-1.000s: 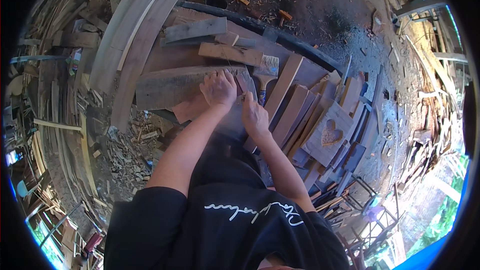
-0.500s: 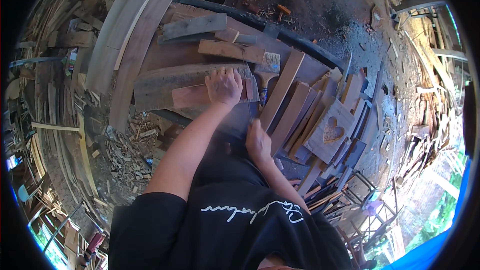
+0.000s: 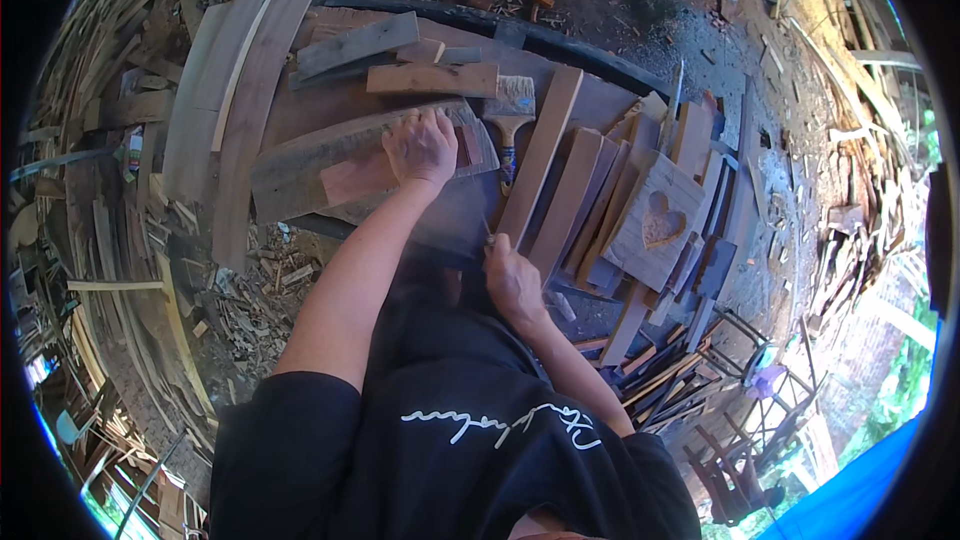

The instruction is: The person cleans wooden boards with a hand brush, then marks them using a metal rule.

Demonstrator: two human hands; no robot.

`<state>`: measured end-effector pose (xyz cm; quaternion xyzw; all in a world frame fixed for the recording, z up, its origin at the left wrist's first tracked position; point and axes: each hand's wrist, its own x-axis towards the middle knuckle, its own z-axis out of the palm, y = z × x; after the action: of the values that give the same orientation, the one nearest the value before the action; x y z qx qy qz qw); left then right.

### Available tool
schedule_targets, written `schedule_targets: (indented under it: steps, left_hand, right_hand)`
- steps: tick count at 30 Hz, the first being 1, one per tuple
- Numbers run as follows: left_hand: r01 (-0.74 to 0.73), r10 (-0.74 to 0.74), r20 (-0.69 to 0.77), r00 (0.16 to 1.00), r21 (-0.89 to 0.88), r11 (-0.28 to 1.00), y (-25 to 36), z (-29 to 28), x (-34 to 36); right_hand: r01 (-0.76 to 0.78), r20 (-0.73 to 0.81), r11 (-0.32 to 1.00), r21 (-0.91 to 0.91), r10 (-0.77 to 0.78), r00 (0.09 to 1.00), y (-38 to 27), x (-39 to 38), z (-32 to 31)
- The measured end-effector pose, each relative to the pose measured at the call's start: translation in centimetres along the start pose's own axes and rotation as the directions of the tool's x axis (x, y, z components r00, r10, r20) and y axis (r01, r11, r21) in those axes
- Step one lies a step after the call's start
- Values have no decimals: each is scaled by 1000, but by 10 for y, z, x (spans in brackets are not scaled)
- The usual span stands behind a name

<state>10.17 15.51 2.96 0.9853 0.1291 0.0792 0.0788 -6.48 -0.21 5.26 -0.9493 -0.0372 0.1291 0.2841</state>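
Observation:
My left hand presses down with bent fingers on a reddish strip of wood, which lies on a rough grey plank. My right hand is closed around the end of a thin tool, held low near my body, below the plank. The tool's exact kind is unclear. A wide paintbrush lies just right of the plank, bristles away from me. A wooden block lies beyond my left hand.
Leaning boards crowd the right of the bench, with a heart cut-out panel on top. Long planks lie at the left. Scrap wood litters the ground, and a chair stands at lower right.
My right hand has moved back toward my body, away from my left hand and the plank. More of the reddish strip shows flat under my left hand. The whole view has shifted slightly.

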Motion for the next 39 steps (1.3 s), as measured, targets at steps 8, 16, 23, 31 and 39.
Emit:
schedule_targets:
  steps: [8, 16, 23, 31, 39]
  left_hand:
    - [29, -29, -8, 1000, 22, 999, -3, -1, 5]
    - [22, -23, 66, 998, 25, 999, 11, 1, 5]
    - [28, -28, 8, 1000, 18, 999, 4, -7, 4]
    - [54, -56, 46, 997, 46, 997, -6, -4, 5]
    - [-19, 19, 36, 999, 13, 1000, 9, -1, 7]
  right_hand:
    - [-52, -18, 998, 39, 52, 998, 2, -2, -10]
    - [7, -140, 998, 58, 1, 990, -6, 64, 3]
    - [-54, -126, 998, 16, 55, 990, -9, 46, 13]
    - [-82, -14, 995, 48, 83, 996, -13, 45, 9]
    - [-47, -118, 999, 17, 49, 992, -21, 105, 14]
